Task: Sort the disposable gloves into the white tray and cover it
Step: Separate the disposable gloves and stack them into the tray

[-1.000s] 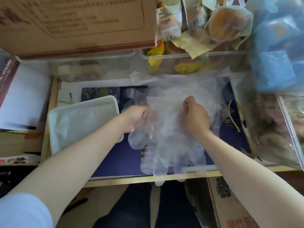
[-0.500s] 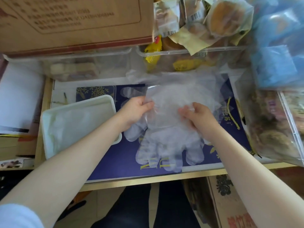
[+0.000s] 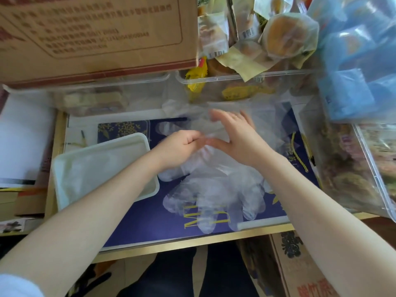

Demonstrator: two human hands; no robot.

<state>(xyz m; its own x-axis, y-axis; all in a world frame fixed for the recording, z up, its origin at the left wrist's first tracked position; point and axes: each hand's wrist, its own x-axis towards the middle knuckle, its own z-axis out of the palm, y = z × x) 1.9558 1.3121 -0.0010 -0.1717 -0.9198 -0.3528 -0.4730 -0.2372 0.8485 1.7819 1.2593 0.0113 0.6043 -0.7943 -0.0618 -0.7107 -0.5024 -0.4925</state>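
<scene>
L hand (image 3: pixel 182 144) pinches top glove of pile (image 3: pixel 214 189); R hand (image 3: pixel 233 133) spread flat, pressing. Peel slowly, one layer only, w/ R anchoring rest, then to tray (image 3: pixel 64 166).

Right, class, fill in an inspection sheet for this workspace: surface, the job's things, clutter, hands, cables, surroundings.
Surface: dark blue mat with gold lettering, on a wooden-edged table.
Job's things: white tray at left, something clear inside, no cover seen; pile of clear gloves beside it on the mat.
Clutter: clear bins of wrapped snacks at the back, cardboard box, blue packets.
Hands: left hand pinches the glove plastic; right hand lies flat with fingers spread on the pile.
Cables: nothing seen; only a yellow cord at right.
Surroundings: another printed box on the floor below.
</scene>
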